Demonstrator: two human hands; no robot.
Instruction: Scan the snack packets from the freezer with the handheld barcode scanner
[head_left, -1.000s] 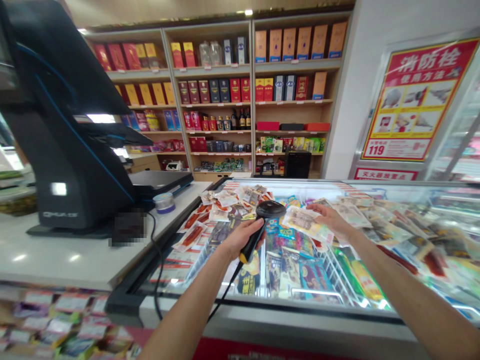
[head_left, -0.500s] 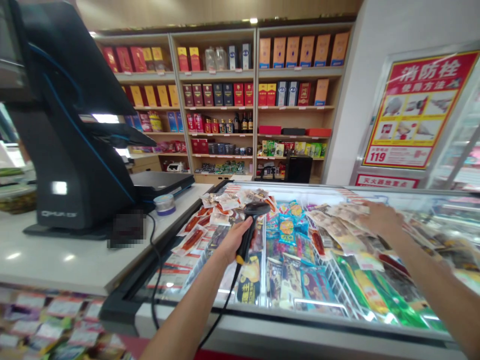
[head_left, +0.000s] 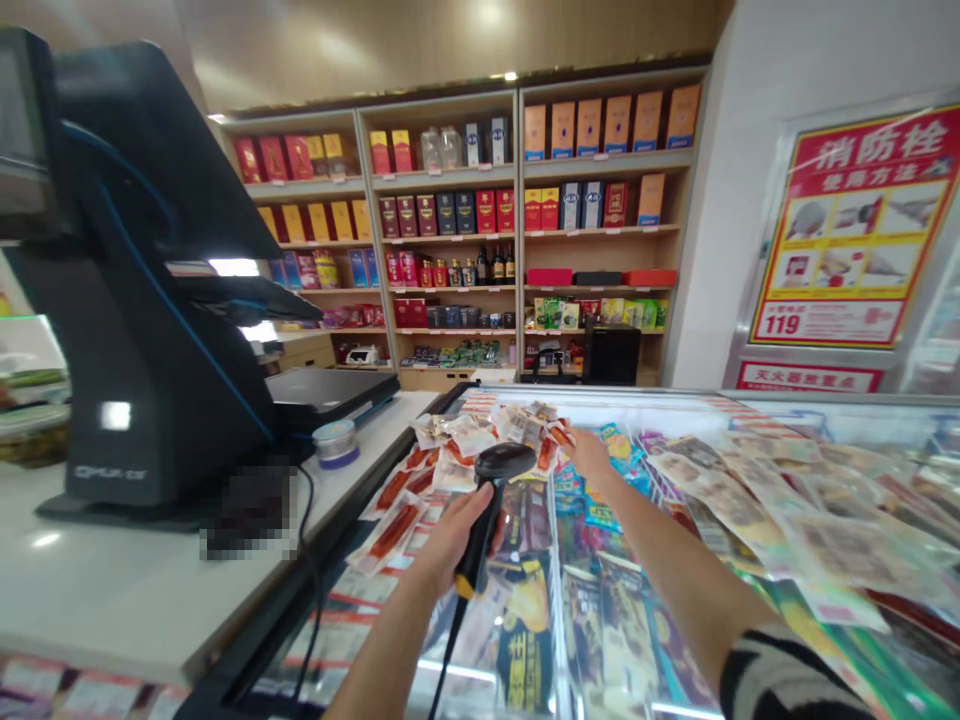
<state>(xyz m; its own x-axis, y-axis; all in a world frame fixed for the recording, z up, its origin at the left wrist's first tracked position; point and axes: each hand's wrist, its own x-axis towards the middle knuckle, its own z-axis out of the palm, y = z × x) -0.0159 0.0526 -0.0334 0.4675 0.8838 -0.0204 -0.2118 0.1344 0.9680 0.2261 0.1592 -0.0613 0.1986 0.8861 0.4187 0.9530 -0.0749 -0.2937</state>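
My left hand [head_left: 448, 533] is wrapped round the handle of a black barcode scanner [head_left: 491, 490], whose head points away over the freezer lid. A black cable hangs down from its handle. My right hand [head_left: 586, 452] reaches across to a pile of small snack packets [head_left: 484, 437] lying on the glass freezer lid [head_left: 570, 560]. Its fingers rest on a red and white packet [head_left: 551, 445]; whether they grip it is unclear.
A black till screen [head_left: 142, 290] stands on the white counter [head_left: 112, 590] at the left, with a roll of tape [head_left: 335, 443] beside it. More flat packets [head_left: 787, 500] cover the lid at the right. Shelves of boxes [head_left: 465, 220] line the back wall.
My right hand has swung from the packets at the right of the lid over to the pile at the left. The scanner has stayed in my left hand, lowered slightly.
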